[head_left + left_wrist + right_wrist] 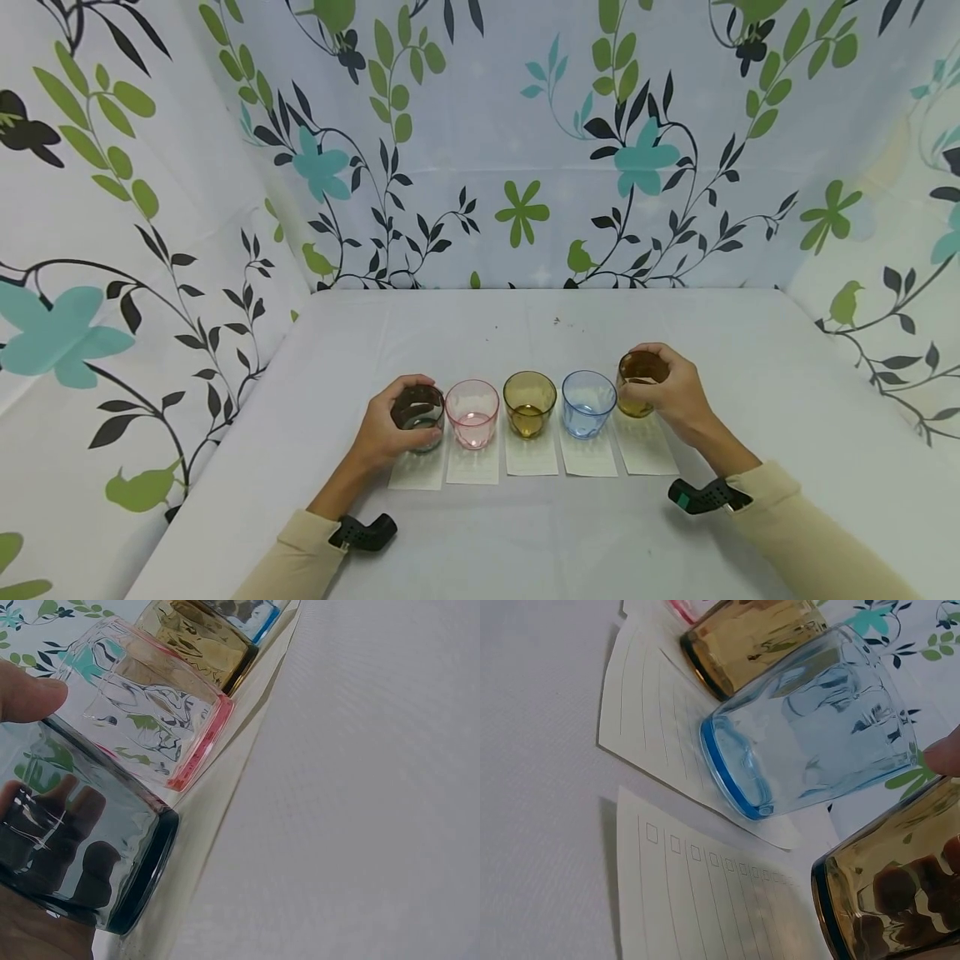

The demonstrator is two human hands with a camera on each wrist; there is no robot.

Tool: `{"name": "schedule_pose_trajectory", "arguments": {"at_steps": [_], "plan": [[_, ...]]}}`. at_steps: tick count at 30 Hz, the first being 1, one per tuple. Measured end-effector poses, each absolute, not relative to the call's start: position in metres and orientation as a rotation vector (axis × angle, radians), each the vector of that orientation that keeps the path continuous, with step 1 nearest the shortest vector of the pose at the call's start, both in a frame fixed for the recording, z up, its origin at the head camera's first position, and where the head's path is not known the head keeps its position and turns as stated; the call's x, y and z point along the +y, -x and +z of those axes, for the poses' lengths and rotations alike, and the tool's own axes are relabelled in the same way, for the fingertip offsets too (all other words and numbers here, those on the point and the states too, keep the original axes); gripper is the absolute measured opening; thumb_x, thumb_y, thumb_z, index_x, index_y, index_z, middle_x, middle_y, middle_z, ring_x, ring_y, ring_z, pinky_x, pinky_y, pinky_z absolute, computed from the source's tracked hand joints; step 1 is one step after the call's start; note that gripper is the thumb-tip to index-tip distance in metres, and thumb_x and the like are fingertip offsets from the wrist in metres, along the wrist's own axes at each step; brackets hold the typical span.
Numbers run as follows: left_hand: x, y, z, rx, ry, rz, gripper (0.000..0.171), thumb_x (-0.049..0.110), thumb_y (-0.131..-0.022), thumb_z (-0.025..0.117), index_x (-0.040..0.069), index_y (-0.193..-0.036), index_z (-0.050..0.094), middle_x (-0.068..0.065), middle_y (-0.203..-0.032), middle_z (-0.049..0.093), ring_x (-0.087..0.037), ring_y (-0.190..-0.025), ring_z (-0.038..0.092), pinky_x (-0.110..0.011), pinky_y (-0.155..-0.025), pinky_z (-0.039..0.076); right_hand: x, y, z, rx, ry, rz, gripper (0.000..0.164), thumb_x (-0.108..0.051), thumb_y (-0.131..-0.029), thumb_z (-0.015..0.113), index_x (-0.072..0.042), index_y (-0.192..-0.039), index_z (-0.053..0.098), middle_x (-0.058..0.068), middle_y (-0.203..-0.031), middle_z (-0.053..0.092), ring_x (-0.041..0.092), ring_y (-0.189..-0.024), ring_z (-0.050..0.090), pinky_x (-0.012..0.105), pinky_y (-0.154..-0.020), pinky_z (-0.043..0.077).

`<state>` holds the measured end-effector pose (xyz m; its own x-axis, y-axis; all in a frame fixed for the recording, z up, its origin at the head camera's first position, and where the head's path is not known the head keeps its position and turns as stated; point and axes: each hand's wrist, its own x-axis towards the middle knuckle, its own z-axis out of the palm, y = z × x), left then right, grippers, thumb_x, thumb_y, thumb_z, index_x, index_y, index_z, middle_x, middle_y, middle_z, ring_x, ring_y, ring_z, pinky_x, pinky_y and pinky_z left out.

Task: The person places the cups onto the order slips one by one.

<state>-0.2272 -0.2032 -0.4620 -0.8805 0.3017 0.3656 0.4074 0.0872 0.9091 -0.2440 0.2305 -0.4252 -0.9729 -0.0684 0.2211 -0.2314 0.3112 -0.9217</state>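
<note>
Five tinted glasses would be too many to count here, so several stand in a row. My left hand [390, 427] grips a dark grey-blue glass [82, 832] at the row's left end, its fingers showing through the wall. Beside it stands a pink-rimmed clear glass [473, 417]. A yellow-amber glass [529, 407] is in the middle, with a light blue glass [588, 407] to its right. At the right end my right hand [678, 396] holds a brown-amber glass [900, 877] over a paper slip, thumb near the rim.
Lined paper slips lie under the row, including one with small checkboxes [697, 892] at the right and one [416, 472] at the left. A white cloth [525, 542] covers the table. Patterned curtains [487, 125] hang behind and at both sides.
</note>
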Motion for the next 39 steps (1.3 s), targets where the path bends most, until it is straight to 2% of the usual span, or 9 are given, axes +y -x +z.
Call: {"name": "schedule_pose_trajectory", "arguments": {"at_steps": [14,18,27,33,39], "plan": [[-0.204,0.226,-0.462,-2.268,0.719,-1.918,0.067,-0.004,-0.076,0.082,-0.007,-0.135,0.051,-0.020,-0.123,0.063,-0.037,-0.115,0.062,-0.040,-0.103,0.053,0.232,0.239,-0.435,-2.518,-0.255,1.734,0.060,0.000,-0.080,0.077,0.004,-0.133,0.050,0.023,-0.129,0.056,0.033,-0.118,0.053,0.013,-0.087,0.050],[-0.205,0.226,-0.462,-2.268,0.719,-1.919,0.068,-0.003,-0.076,0.082,-0.008,-0.135,0.050,-0.020,-0.123,0.063,-0.037,-0.115,0.062,-0.040,-0.103,0.053,0.232,0.238,-0.438,-2.519,-0.257,1.743,0.060,0.001,-0.079,0.077,0.004,-0.133,0.050,0.023,-0.129,0.056,0.033,-0.118,0.053,0.013,-0.087,0.050],[-0.203,0.227,-0.459,-2.261,0.723,-1.923,0.067,-0.003,-0.076,0.082,-0.006,-0.135,0.051,-0.019,-0.123,0.063,-0.038,-0.115,0.062,-0.050,-0.103,0.051,0.235,0.238,-0.439,-2.528,-0.285,1.737,0.059,0.001,-0.079,0.077,0.003,-0.132,0.051,0.022,-0.129,0.056,0.031,-0.117,0.053,0.016,-0.087,0.051],[-0.201,0.228,-0.459,-2.260,0.732,-1.937,0.067,-0.003,-0.076,0.082,-0.008,-0.135,0.051,-0.020,-0.123,0.062,-0.037,-0.114,0.062,-0.049,-0.104,0.051,0.240,0.237,-0.438,-2.577,-0.303,1.709,0.058,-0.004,-0.081,0.078,0.001,-0.133,0.051,0.021,-0.132,0.055,0.033,-0.119,0.052,0.016,-0.088,0.051],[-0.204,0.230,-0.458,-2.286,0.738,-1.900,0.069,-0.001,-0.075,0.084,-0.007,-0.135,0.051,-0.017,-0.122,0.063,-0.034,-0.114,0.063,-0.048,-0.104,0.051,0.242,0.240,-0.440,-2.582,-0.357,1.708,0.057,-0.008,-0.083,0.080,0.000,-0.132,0.052,0.020,-0.127,0.059,0.030,-0.114,0.056,0.016,-0.089,0.052]]}}
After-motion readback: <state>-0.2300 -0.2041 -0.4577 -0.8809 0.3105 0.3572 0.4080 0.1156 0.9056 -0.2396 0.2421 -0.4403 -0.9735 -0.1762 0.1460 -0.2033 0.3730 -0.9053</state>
